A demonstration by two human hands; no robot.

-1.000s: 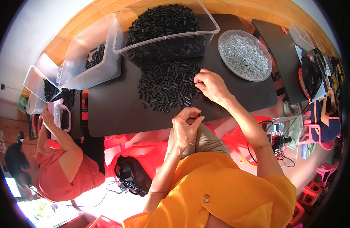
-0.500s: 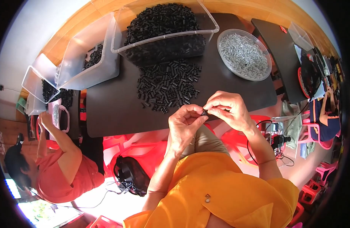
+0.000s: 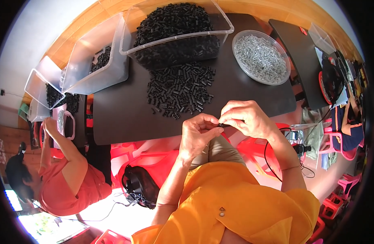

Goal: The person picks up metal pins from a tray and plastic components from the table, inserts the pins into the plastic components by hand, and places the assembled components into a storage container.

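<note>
Just past the table's near edge, my two hands meet over my lap. My left hand (image 3: 198,135) is closed in a pinch on a small black plastic part (image 3: 221,125), mostly covered by fingertips. The fingers of my right hand (image 3: 247,119) pinch together at the same part from above; whether they hold a further tiny piece is hidden. Beyond my hands a loose pile of short black plastic parts (image 3: 181,90) lies on the dark table (image 3: 122,122). To the right stands a round clear tub (image 3: 285,75) full of small silvery pieces (image 3: 260,57).
A large clear bin (image 3: 225,31) heaped with black parts stands behind the pile, with another clear bin (image 3: 83,73) to its left. At far left a person in red (image 3: 69,183) works at another table. Red stools (image 3: 256,152) and a black bag (image 3: 140,183) are beside me.
My right hand has shifted slightly down and to the right, its fingertips still meeting my left hand's. The small black part stays between them.
</note>
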